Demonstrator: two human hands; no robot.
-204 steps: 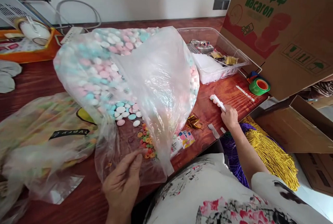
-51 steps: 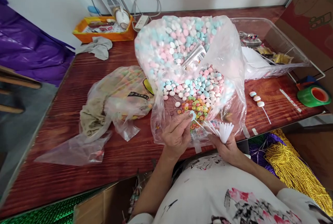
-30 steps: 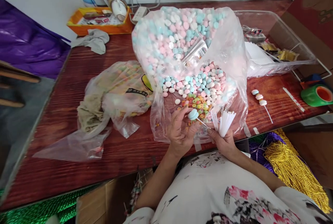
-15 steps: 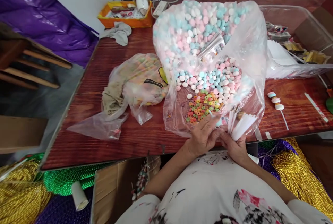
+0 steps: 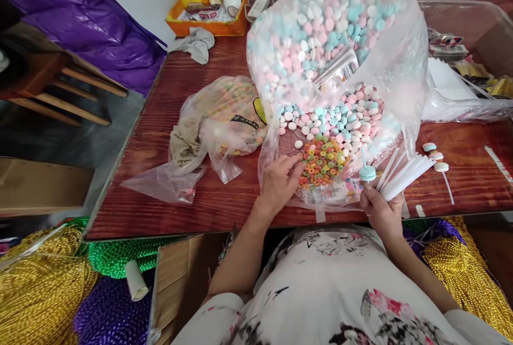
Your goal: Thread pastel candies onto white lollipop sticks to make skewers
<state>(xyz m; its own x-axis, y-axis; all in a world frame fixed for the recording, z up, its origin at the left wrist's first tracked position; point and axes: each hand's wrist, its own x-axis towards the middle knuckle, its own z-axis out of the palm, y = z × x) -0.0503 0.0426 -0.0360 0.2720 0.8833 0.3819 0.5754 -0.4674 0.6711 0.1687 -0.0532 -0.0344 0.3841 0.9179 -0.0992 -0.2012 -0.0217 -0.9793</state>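
My left hand (image 5: 280,182) is at the left edge of a pile of small multicoloured rings (image 5: 324,163), which look like cereal loops. Its thumb and index finger are slightly apart, with the fingertips by the rings. My right hand (image 5: 380,209) grips a bundle of white sticks (image 5: 409,177). The same hand holds upright a thin stick with a light blue candy-like disc (image 5: 367,173) on it. Loose pink, white and blue discs (image 5: 344,118) lie behind the rings, on the opened plastic of a big clear bag (image 5: 401,56) full of such discs.
Right of the sticks lies a stick threaded with several pieces (image 5: 441,166). Behind it stands a clear plastic bin (image 5: 460,104) of packets. On the left lie a knotted bag (image 5: 224,115) and a grey cloth (image 5: 198,45); an orange box (image 5: 200,27) is at the back.
My left hand has left my right hand and moved left to the rings. My right hand has shifted right with the sticks, and the light blue disc on its stick now shows clearly.
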